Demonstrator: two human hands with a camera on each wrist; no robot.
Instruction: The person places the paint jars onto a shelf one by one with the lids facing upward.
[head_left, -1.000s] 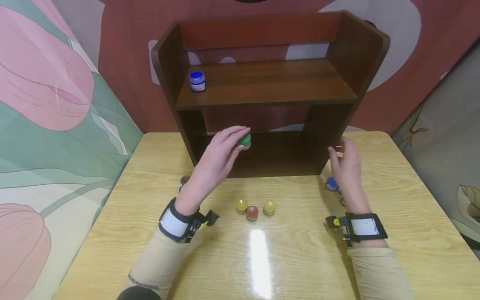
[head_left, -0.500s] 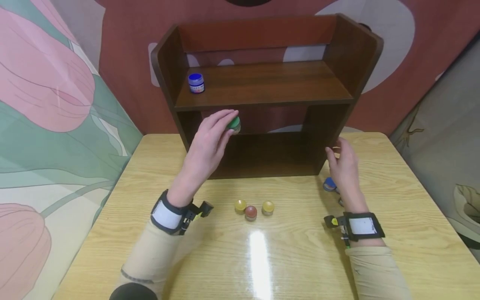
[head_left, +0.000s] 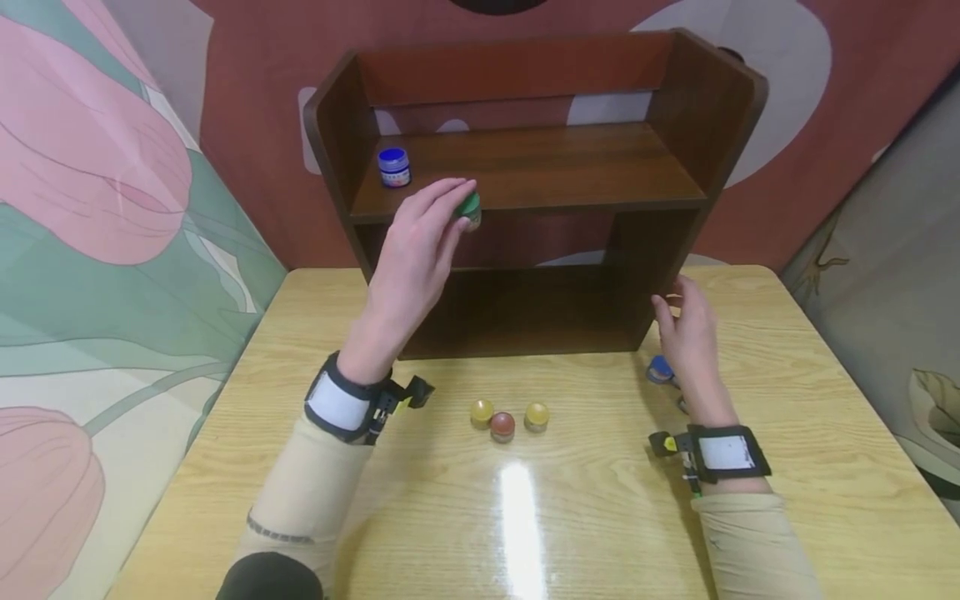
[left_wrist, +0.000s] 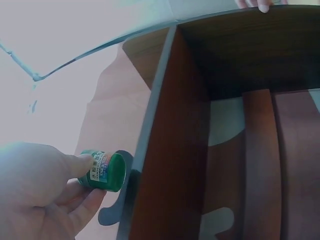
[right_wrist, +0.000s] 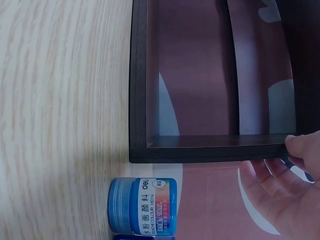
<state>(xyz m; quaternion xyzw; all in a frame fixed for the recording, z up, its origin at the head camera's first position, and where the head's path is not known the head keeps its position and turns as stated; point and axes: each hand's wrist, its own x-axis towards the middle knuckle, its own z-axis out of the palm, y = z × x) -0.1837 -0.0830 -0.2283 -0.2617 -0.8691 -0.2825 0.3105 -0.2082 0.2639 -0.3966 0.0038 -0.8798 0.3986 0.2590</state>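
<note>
Thumb and fingers of my left hand [head_left: 412,258] pinch a small green paint jar [head_left: 468,210] in front of the upper board's edge of a dark brown wooden shelf [head_left: 540,171]. In the left wrist view, the jar's printed label [left_wrist: 100,167] shows between the fingers and its green end. My right hand [head_left: 688,337] grips the shelf's right side panel; the right wrist view shows its thumb on the front edge and fingers along the outer side. A blue paint jar [head_left: 393,167] stands at the left of the upper board.
On the table [head_left: 600,517], a yellow-topped jar [head_left: 482,412], a red-topped jar [head_left: 502,427] and another yellow-topped jar [head_left: 536,417] stand before the shelf. A blue jar [right_wrist: 145,206] sits by the shelf's right side, with another partly visible beside it.
My left hand has risen with the green paint jar from the lower compartment's level to the upper board's edge, also shifting slightly left. The right hand stays at the side panel.
</note>
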